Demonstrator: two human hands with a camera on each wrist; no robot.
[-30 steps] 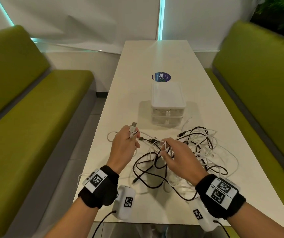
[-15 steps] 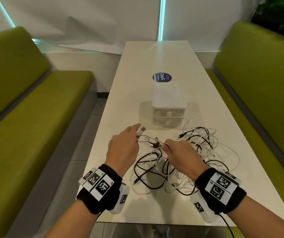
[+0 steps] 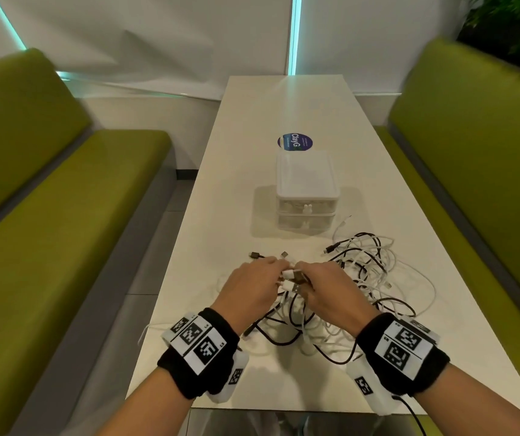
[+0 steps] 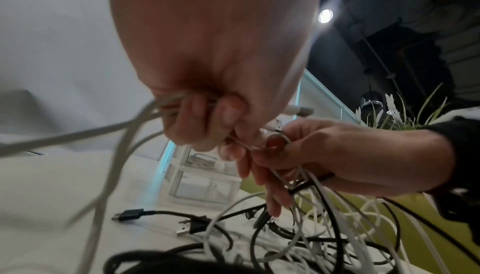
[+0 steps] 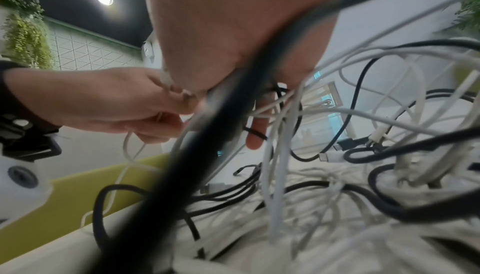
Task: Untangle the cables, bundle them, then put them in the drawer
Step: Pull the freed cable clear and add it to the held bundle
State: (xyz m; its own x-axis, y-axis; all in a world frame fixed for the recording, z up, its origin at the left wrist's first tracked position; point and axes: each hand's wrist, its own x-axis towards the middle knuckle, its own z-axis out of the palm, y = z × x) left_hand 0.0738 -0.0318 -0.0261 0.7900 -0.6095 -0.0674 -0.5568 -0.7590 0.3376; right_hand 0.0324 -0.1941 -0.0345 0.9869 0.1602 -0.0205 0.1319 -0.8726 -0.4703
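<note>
**Hands meet over the cable mess**

Both hands have come together since a second ago: the left hand (image 3: 252, 286) was off to the left holding a USB plug up, and now it sits right against the right hand (image 3: 331, 291) at the near edge of the tangle. That plug isn't raised any more either.

Left hand is curled round a few white cables (image 4: 145, 114); the left wrist view shows the strands running out of the fist toward the left. White plug ends (image 3: 290, 280) stick out between the two hands. Right hand is pinching a thin white strand at its fingertips (image 4: 275, 140), with more black and white cable hanging through its lower fingers. Exactly which cable that strand belongs to, I can't tell.

Rest of the cables (image 3: 369, 272) are a loose black and white pile on the counter (image 3: 425, 357), mostly to the right of and nearer than the hands, a few loops lifted up with them. Two loose plugs (image 3: 255, 255) lie on the counter just beyond the left hand.

Drawer box (image 3: 306, 196) sits further out, centre of the counter, two clear drawers stacked and both closed, something white visible inside. A round sticker (image 3: 295, 142) is on the counter just behind it. Green benches (image 3: 47, 215) run along both sides.
</note>
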